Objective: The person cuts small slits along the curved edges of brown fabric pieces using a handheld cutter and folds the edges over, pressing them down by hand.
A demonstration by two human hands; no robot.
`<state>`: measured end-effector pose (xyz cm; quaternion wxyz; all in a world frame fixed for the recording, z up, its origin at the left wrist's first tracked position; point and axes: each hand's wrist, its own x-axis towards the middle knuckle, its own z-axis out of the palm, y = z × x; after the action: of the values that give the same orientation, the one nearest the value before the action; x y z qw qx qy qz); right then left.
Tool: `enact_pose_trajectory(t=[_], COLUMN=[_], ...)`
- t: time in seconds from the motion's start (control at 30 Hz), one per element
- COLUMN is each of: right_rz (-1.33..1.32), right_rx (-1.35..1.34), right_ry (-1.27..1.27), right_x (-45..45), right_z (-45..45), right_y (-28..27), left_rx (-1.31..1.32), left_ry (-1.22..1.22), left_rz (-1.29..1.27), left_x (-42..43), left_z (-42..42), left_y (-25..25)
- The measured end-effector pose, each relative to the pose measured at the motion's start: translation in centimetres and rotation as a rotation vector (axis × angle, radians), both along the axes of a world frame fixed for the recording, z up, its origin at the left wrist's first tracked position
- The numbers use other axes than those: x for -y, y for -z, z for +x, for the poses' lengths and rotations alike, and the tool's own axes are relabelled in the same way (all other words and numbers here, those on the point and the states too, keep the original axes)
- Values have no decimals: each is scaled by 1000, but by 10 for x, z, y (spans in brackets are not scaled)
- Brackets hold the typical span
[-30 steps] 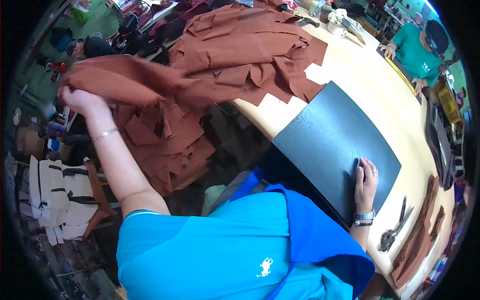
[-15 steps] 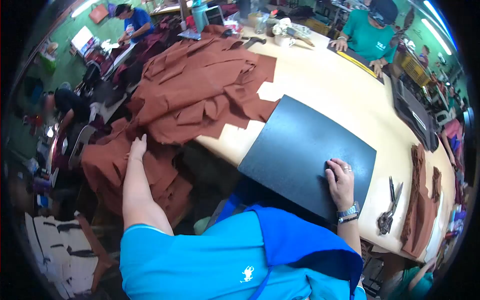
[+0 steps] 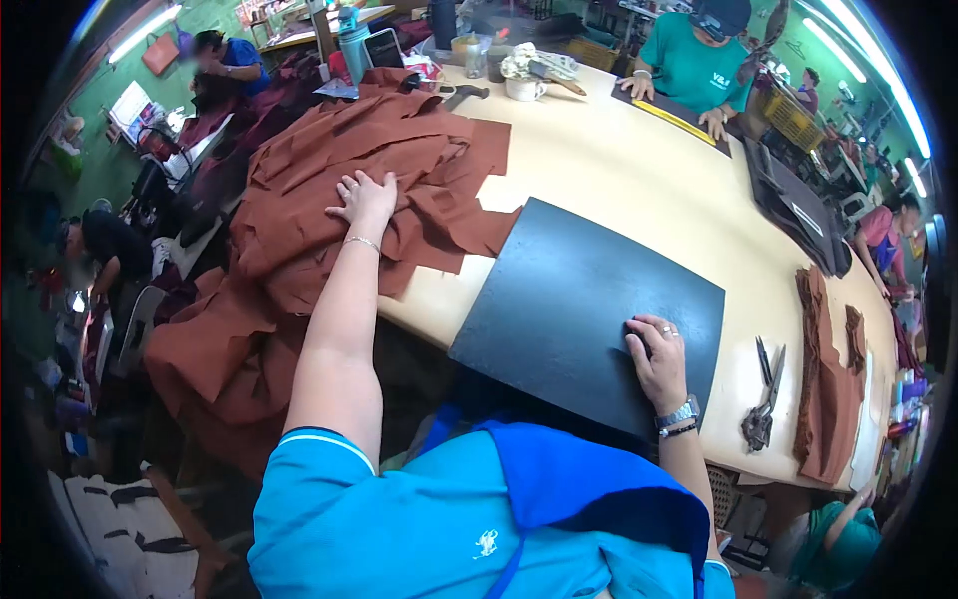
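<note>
My left hand (image 3: pixel 365 200) lies with its fingers spread on a heaped pile of reddish-brown leather pieces (image 3: pixel 299 170), and nothing is gripped in it. Part of the same leather (image 3: pixel 225 349) hangs over the table's left edge. On a large black cutting board (image 3: pixel 569 299) in front of me rests my right hand (image 3: pixel 657 357). Its fingers are curled toward the thumb around a dark gap; whatever they hold, if anything, cannot be made out. Right of the board lie scissors (image 3: pixel 766 399) with a slim dark tool (image 3: pixel 763 359) beside them.
Brown leather strips (image 3: pixel 823 379) lie on the table's right side. A hammer (image 3: pixel 464 97) and a white mug (image 3: pixel 524 88) stand at the far end. Across the table, a co-worker in green (image 3: pixel 699 65) has both hands by a yellow ruler (image 3: pixel 674 120). Dark leather pieces (image 3: pixel 793 210) lie nearby.
My left hand has moved up and right, from the hanging leather onto the pile, and its fingers are now spread. The right hand stays on the board. The whole view has shifted slightly.
</note>
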<state>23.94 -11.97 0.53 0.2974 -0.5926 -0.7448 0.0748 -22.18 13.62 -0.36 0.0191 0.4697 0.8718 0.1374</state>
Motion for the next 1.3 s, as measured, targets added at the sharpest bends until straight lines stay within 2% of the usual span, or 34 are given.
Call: enact_pose_trajectory(t=[0.13,0.37,0.47,0.5,0.57,0.6,0.67,0.73,0.87,0.9,0.97,1.0,1.07,1.1,1.13,1.17,1.2,1.27,1.3], right_rz=[54,33,31,25,17,9,-8,-2,-4,-27,-11,-1,65,135,208,251,261,281,260], right_rx=[-19,-79,-103,-109,-121,-124,-131,-137,-133,-134,-240,-294,-434,-515,-594,-558,-593,-670,-815], right_ry=[0,5,10,7,6,9,13,9,15,-3,29,47,113,170,229,277,310,372,375], right_x=[-2,-4,-3,-3,-2,-2,-2,-2,-2,-2,-4,-5,-6,-7,-9,-12,-14,-16,-17], right_z=[5,8,9,9,9,10,10,10,12,13,15,17,23,26,31,43,50,59,60], right_y=[6,8,8,7,5,5,6,7,9,7,12,15,19,25,31,39,42,47,53], left_rx=[94,482,531,643,853,851,985,887,516,513,583,753,1287,1317,984,502,325,170,191], left_ry=[3,13,121,141,256,179,66,88,505,481,776,980,1368,1489,1673,1754,1809,1820,1804], left_rz=[98,535,469,444,555,604,888,1146,1451,1351,1264,1146,648,394,318,344,183,-71,-169], left_x=[-11,-22,-33,-42,-79,-55,-88,-57,-48,-24,-11,10,61,83,80,108,129,163,175], left_z=[-2,-18,-21,-28,-59,-35,-59,-15,41,73,113,143,200,220,227,237,245,256,259], left_y=[2,-20,-26,-22,8,-20,-12,-63,-122,-144,-161,-167,-175,-170,-144,-136,-118,-63,-34])
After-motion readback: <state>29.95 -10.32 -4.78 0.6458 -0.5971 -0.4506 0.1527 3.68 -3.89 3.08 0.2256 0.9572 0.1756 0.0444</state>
